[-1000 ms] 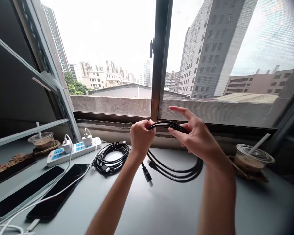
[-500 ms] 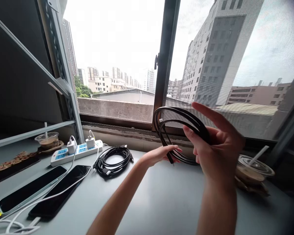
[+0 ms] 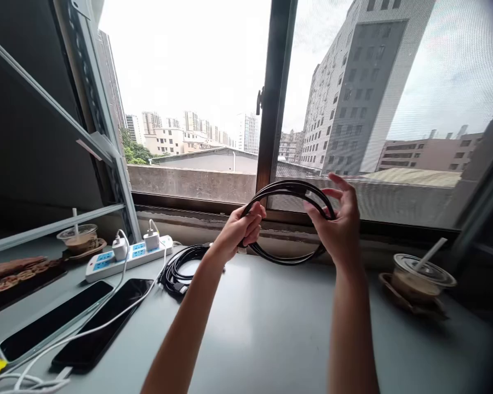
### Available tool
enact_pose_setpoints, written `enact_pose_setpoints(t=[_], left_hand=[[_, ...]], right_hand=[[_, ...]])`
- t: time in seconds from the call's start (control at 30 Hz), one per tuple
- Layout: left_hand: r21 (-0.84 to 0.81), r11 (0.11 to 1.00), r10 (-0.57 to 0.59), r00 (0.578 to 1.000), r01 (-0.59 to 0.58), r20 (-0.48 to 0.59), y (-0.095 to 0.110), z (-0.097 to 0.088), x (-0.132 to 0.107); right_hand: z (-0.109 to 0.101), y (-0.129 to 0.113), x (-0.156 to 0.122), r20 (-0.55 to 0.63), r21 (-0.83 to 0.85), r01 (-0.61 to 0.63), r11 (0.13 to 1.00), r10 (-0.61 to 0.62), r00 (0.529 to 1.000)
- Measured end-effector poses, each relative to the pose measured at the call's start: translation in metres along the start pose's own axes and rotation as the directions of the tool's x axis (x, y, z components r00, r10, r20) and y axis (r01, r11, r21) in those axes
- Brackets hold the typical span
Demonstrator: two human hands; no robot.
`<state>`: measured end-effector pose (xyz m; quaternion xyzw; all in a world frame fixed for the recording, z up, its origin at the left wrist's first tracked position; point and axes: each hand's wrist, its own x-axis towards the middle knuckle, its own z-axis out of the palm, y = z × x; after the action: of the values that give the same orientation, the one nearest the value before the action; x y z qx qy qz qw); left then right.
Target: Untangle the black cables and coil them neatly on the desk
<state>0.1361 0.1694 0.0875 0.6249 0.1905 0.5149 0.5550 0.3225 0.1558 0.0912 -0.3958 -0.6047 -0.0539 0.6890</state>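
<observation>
A coiled black cable (image 3: 285, 261) is held upright as a round loop above the grey table, in front of the window. My left hand (image 3: 240, 227) is closed round the loop's left side, fingers curled over the strands. At the right side, my right hand (image 3: 339, 219) has the strands between its thumb and its bent, partly spread fingers. A small pale connector or mark (image 3: 308, 193) shows near the top of the loop. Behind my left forearm, a second coil of black cable (image 3: 176, 273) lies on the table, partly hidden.
A power strip (image 3: 127, 262) with white chargers stands at left, before two phones (image 3: 102, 328) with white cords. Iced drinks stand left (image 3: 80, 238) and right (image 3: 423, 276). What looks like another person's hand (image 3: 14, 267), blurred, is over a dark food tray (image 3: 24, 290).
My left hand has risen and closed round the loop's left side. My right hand has drawn back, and the coil now faces me as a rounder loop. A blurred hand-like shape has appeared far left.
</observation>
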Motion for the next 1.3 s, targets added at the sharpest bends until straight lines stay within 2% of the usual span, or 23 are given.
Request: enact_pose_setpoints(t=[0.07, 0.13, 0.2, 0.43, 0.53, 0.6, 0.67, 0.77, 0.87, 0.97, 1.07, 1.17, 1.3], left_hand=[[0.095, 0.995, -0.044, 0.998, 0.038, 0.051, 0.007, -0.003, -0.005], [0.159, 0.986, -0.071, 0.993, 0.056, 0.090, 0.011, -0.005, -0.008], [0.173, 0.984, -0.067, 0.991, 0.047, 0.112, 0.014, -0.007, -0.010], [0.052, 0.997, -0.066, 0.989, 0.060, 0.129, 0.016, -0.012, -0.010], [-0.002, 0.999, -0.037, 0.990, 0.037, 0.135, 0.015, -0.013, -0.008], [-0.019, 1.000, -0.011, 0.993, 0.013, 0.116, 0.015, -0.013, -0.007], [0.004, 1.000, 0.017, 0.998, -0.018, 0.054, 0.014, -0.012, -0.005], [0.089, 0.992, 0.096, 0.993, -0.090, -0.065, 0.012, -0.008, -0.003], [0.106, 0.980, 0.184, 0.974, -0.171, -0.135, 0.005, -0.002, -0.001], [0.069, 0.978, 0.207, 0.968, -0.199, -0.144, -0.005, 0.002, 0.002], [0.047, 0.992, 0.121, 0.991, -0.119, -0.059, -0.011, 0.000, 0.005], [0.020, 1.000, -0.009, 1.000, 0.008, 0.029, -0.010, -0.006, 0.006], [-0.019, 0.996, -0.083, 0.996, 0.083, 0.014, -0.004, -0.015, 0.005]], right_hand=[[0.000, -0.005, 0.000, 0.050, -0.010, 0.090, 0.996, -0.090, 0.995], [-0.002, -0.011, 0.000, 0.145, -0.031, 0.099, 0.995, -0.094, 0.985], [-0.004, -0.016, -0.001, 0.193, -0.099, 0.083, 0.992, -0.063, 0.979], [-0.008, -0.033, -0.007, 0.155, -0.332, 0.019, 0.943, 0.035, 0.987], [-0.009, -0.039, -0.009, 0.141, -0.346, -0.031, 0.938, 0.085, 0.986], [-0.012, -0.043, -0.009, 0.146, -0.316, -0.057, 0.947, 0.108, 0.983], [-0.014, -0.046, -0.009, 0.207, -0.239, -0.094, 0.966, 0.146, 0.967], [-0.016, -0.048, -0.009, 0.351, -0.053, -0.233, 0.971, 0.237, 0.906], [-0.013, -0.048, -0.008, 0.443, 0.140, -0.429, 0.892, 0.331, 0.833], [-0.012, -0.049, -0.008, 0.463, 0.249, -0.533, 0.808, 0.385, 0.799], [-0.013, -0.052, -0.008, 0.489, 0.271, -0.545, 0.793, 0.374, 0.788], [-0.013, -0.054, -0.009, 0.538, 0.277, -0.491, 0.826, 0.290, 0.791], [-0.008, -0.048, -0.010, 0.528, 0.348, -0.392, 0.852, 0.167, 0.833]])
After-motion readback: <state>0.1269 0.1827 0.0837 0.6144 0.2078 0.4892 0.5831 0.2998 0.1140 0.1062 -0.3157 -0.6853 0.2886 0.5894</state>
